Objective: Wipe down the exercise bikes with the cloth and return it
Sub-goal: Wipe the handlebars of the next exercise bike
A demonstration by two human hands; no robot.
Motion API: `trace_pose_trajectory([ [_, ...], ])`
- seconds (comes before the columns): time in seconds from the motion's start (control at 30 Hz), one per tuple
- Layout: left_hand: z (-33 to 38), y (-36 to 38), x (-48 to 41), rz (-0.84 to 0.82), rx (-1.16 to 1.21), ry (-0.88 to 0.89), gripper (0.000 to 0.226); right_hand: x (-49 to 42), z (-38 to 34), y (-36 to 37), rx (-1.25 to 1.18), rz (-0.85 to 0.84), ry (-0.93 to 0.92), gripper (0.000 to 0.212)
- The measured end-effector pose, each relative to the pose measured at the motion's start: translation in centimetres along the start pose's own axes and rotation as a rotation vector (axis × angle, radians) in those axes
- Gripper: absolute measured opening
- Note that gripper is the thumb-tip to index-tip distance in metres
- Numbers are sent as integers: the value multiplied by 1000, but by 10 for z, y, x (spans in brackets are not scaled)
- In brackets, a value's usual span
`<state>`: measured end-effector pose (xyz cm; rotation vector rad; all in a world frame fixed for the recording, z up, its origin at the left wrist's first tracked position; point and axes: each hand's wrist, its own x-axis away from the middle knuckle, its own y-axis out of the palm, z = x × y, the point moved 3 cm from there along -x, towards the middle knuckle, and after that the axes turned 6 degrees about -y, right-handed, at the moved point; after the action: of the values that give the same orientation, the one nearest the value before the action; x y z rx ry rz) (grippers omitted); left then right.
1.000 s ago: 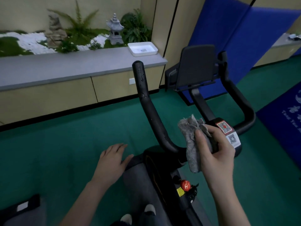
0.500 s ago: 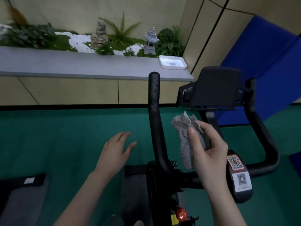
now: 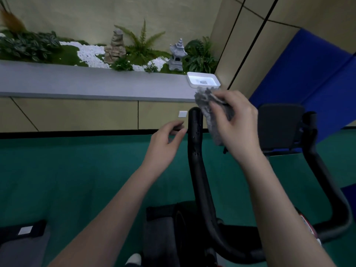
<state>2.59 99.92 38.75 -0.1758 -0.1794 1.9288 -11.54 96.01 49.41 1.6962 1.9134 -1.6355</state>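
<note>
Two bare arms are stretched forward over one exercise bike [image 3: 200, 180], its two black handlebars [image 3: 325, 180] flanking the right hand [image 3: 237, 126]. One grey cloth [image 3: 209, 114] is gripped, bunched, between that hand's thumb and curled fingers, while the left hand [image 3: 164, 145] is held empty, fingers loosely curled and slightly apart, just left of the near bar's tip. One white tray [image 3: 204, 86] is seen beyond the right fingertips, on the ledge [image 3: 77, 81].
</note>
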Motion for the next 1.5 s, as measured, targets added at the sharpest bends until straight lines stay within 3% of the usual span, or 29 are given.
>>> trace_pose_trajectory([
  [0.3,6,16,-7,-42,447,-167,23,-37,10,35,111,-426,-53,22],
  [0.5,2,18,-10,-63,527,-209,19,-55,24,39,123,-573,153,17],
  [0.57,-1,18,-10,-72,533,-204,19,-44,30,33,123,-501,225,22],
  [0.67,-5,18,-11,-81,550,-201,20,-26,28,32,143,-346,251,12],
  [0.8,-5,18,-11,-77,571,-205,18,-30,21,40,198,-280,262,17],
  [0.93,-6,19,-13,-87,611,-206,19,-5,2,43,401,-75,97,17],
  [1.07,-10,17,-12,-129,649,-237,17,33,-9,45,325,104,32,19],
  [1.33,-15,16,-15,-189,660,-246,19,46,-10,46,200,297,172,16],
  [1.5,-18,14,-18,-210,665,-242,19,54,-12,48,178,196,170,15],
])
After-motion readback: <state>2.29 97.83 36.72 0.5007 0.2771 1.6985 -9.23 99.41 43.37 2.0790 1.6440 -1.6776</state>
